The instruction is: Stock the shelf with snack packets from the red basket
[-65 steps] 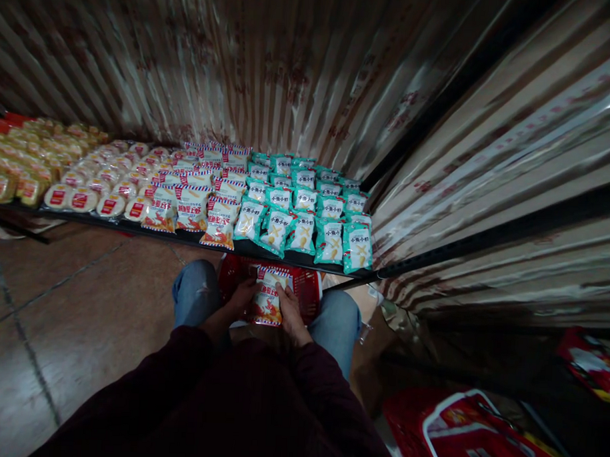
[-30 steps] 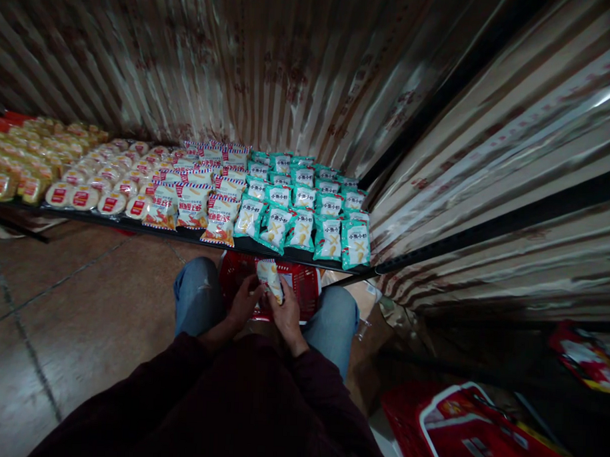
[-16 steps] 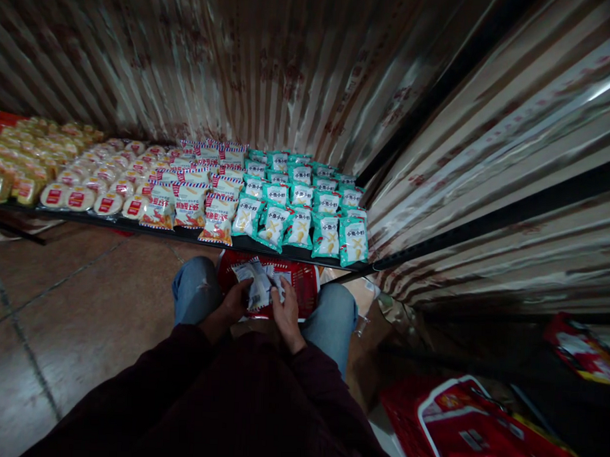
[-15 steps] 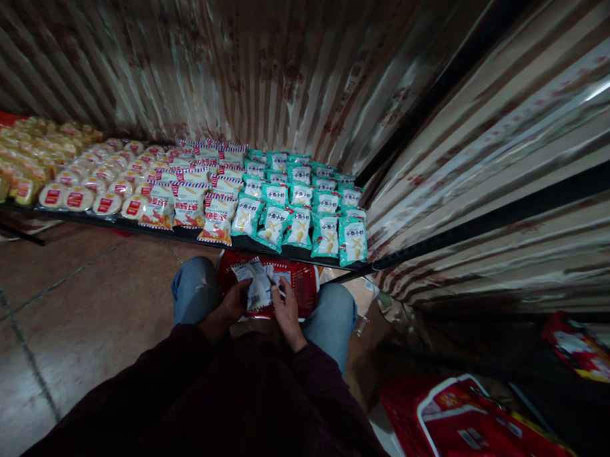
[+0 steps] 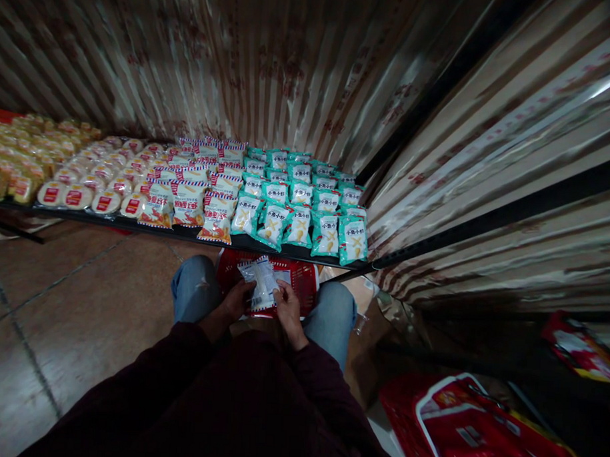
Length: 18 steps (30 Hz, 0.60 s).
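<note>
Between both hands is a white snack packet [image 5: 264, 282] with a striped edge, its printed back facing up. My left hand [image 5: 239, 299] is closed on the packet's left side. At its right edge my right hand [image 5: 287, 306] pinches it between thumb and fingers. Below them a red plastic basket [image 5: 308, 276] sits between my knees, with another pale packet [image 5: 283, 275] partly visible behind my right hand. Beyond the basket, teal-edged snack bags [image 5: 300, 225] and striped-edge snack bags [image 5: 189, 203] stand in rows on a low black shelf [image 5: 304, 254].
Round wrapped cakes [image 5: 107, 203] and yellow wrapped cakes [image 5: 23, 187] fill the shelf's left part. A black metal bar [image 5: 485, 221] runs along the right. Red packaging [image 5: 478, 428] lies at the lower right. Striped sheeting [image 5: 200, 65] hangs behind the shelf.
The packet in my hands has turned a little and shifted slightly right. My right hand's fingers have moved on its edge. The shelf goods have not changed.
</note>
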Each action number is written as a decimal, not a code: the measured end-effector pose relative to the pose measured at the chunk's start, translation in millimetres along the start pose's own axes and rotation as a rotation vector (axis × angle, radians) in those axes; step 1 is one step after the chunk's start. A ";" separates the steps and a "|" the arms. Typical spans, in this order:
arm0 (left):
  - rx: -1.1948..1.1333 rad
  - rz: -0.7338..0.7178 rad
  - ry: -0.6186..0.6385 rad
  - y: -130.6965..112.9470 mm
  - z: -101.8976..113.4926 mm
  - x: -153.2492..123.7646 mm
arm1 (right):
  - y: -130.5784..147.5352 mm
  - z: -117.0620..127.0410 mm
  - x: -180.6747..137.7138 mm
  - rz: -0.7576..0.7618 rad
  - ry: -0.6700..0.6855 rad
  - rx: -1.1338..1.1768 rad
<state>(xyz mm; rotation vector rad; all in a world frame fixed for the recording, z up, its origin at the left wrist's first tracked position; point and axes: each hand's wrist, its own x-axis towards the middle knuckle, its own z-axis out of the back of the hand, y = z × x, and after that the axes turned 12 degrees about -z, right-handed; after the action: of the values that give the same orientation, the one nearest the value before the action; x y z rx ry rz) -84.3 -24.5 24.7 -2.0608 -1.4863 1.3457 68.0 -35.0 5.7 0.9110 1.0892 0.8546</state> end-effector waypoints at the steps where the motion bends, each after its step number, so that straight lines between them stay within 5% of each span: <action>1: 0.010 -0.015 -0.006 0.4 -0.3 -0.1 | 1.4 1.2 -1.0 0.028 -0.011 -0.052; 7: 0.067 -0.125 -0.022 -0.3 -9.9 -4.2 | 13.6 2.4 -7.4 0.270 -0.042 -0.332; 18: 0.211 -0.177 0.064 -1.9 -14.1 -15.1 | 26.4 2.1 -15.9 0.149 0.050 -0.287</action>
<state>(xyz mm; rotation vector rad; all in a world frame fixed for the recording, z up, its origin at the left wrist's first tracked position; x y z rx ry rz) -74.8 -32.4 41.4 -1.7815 -1.3972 1.2949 63.0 -39.7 35.8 0.7389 0.9202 1.1300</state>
